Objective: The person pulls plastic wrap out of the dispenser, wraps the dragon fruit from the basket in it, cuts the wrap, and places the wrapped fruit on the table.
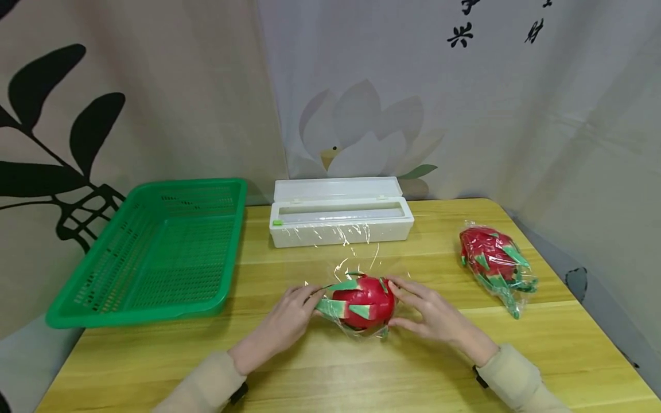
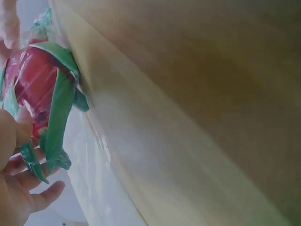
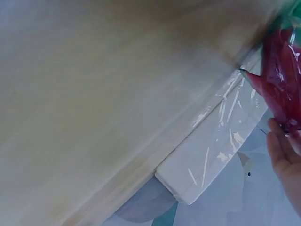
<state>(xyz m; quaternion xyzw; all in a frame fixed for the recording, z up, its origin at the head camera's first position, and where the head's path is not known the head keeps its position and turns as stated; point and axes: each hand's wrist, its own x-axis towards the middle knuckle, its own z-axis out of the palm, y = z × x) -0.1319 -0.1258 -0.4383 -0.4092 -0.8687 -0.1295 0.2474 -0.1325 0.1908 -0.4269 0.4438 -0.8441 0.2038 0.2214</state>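
Note:
A red dragon fruit [image 1: 369, 301] with green scales lies in front of me, partly covered in clear plastic wrap [image 1: 342, 265]. My left hand [image 1: 287, 322] grips its left, leafy end between thumb and fingers. At the opposite end, my right hand [image 1: 432, 314] holds the fruit, thumb below and fingers above. The left wrist view shows the wrapped dragon fruit [image 2: 35, 82] with green tips between the fingers of the left hand [image 2: 16, 188]. In the right wrist view, the right hand [image 3: 288, 162] touches the end of the dragon fruit [image 3: 281, 77]. Film stretches behind the fruit towards a white dispenser box [image 1: 341, 234].
A green plastic basket [image 1: 236, 252] stands at the left of the wooden table [image 1: 330, 381]. Another dragon fruit [image 1: 490, 252], wrapped in film, lies at the right. The dispenser's lid [image 1: 338, 188] is raised near the curtain [image 1: 206, 103] behind the table.

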